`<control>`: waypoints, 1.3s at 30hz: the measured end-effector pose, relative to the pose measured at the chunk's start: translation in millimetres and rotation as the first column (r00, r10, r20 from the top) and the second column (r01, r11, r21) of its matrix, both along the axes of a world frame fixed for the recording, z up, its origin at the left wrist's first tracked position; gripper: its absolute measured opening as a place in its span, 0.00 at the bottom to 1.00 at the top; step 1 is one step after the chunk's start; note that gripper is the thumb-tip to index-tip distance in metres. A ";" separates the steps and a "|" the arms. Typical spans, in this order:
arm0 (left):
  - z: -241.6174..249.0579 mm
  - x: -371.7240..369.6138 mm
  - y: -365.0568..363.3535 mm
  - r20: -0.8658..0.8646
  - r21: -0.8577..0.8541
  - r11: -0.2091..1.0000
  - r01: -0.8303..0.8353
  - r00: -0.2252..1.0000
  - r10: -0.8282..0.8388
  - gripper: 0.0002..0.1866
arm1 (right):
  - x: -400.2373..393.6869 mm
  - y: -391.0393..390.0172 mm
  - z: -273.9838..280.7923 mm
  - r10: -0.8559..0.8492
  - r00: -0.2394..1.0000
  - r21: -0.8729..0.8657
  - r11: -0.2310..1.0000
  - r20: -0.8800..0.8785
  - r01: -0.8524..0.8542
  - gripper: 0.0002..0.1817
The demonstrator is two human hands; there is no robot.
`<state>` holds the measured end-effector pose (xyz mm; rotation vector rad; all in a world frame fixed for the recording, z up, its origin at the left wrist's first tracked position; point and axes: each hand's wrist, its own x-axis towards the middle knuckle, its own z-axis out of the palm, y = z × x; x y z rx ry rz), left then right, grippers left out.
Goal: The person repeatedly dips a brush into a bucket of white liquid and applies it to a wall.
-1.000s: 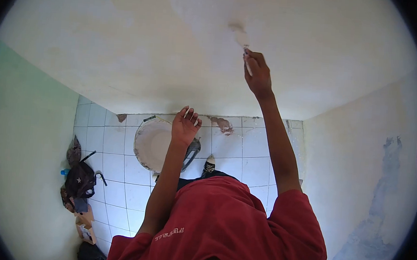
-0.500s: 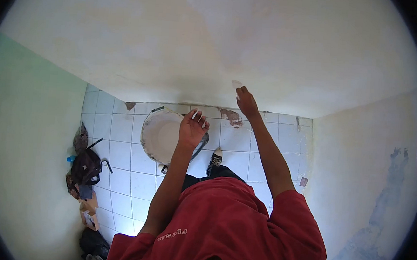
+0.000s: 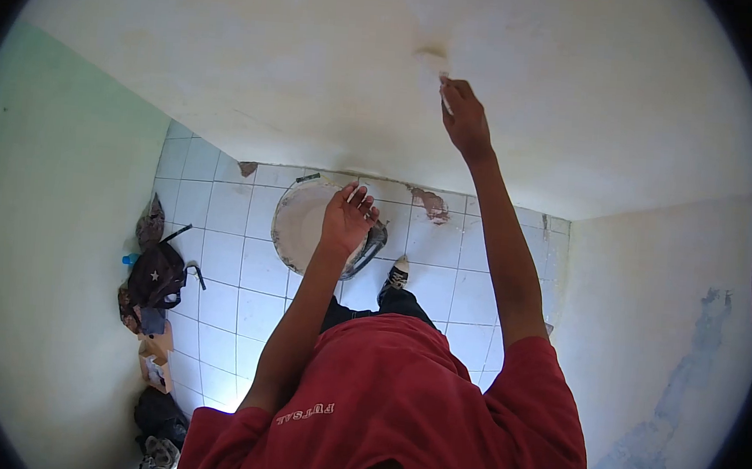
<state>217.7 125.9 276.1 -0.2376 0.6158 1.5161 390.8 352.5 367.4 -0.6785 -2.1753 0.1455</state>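
My right hand [image 3: 466,119] is closed around a small pale scraper [image 3: 432,57], its blade up against the off-white wall [image 3: 317,74]. Lower and to the left, my left hand [image 3: 349,220] is held palm up over the right side of a large round bucket [image 3: 291,265] with a whitish inside. The fingers of that hand are half curled and apart, with white smears on them, and no object shows in the palm.
Along the green wall [image 3: 72,213] at the left lie a dark backpack [image 3: 157,278], an open cardboard box [image 3: 156,363] and a black bag [image 3: 158,415]. My shoe [image 3: 397,275] stands on the white tiles [image 3: 429,286], right of the bucket.
My right hand has moved up the wall with the scraper. My left hand stays above the bucket in nearly the same pose. The view has shifted slightly.
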 end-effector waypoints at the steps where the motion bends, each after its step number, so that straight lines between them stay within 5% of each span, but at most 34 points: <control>1: 2.8 -3.1 2.4 0.000 0.012 1.000 -0.002 1.000 0.002 0.06 | -2.5 -4.1 15.6 -0.031 0.996 0.068 0.997 -0.078 0.036 0.15; 7: 10.1 -20.5 7.3 0.042 0.079 0.996 -0.040 0.998 0.037 0.09 | -6.7 -22.7 24.2 -0.094 0.971 0.205 0.969 -0.222 0.140 0.15; 17: -11.9 -13.9 -20.2 0.040 0.000 0.994 -0.113 0.993 0.113 0.09 | -6.9 -23.2 -149.2 -0.097 0.980 -0.221 0.966 0.171 0.134 0.18; 21: -12.9 -9.8 -28.3 0.047 -0.032 0.989 -0.143 0.988 0.145 0.09 | -9.7 -17.5 -142.4 -0.042 0.970 -0.296 0.948 0.240 0.115 0.22; 27: -15.1 -10.3 -34.9 0.034 -0.056 0.985 -0.166 0.985 0.168 0.09 | -17.4 -4.5 -39.1 0.010 0.987 -0.154 0.988 0.160 0.015 0.23; 34: -1.0 -23.2 -19.5 0.021 -0.019 0.995 -0.097 0.995 0.097 0.07 | -38.4 -5.2 104.7 0.023 0.995 0.274 0.962 -0.093 0.004 0.18; 39: 5.5 -42.7 -8.7 0.014 0.040 0.999 -0.037 0.999 0.036 0.07 | -54.5 -13.6 99.6 -0.032 0.981 0.366 0.925 -0.192 0.102 0.11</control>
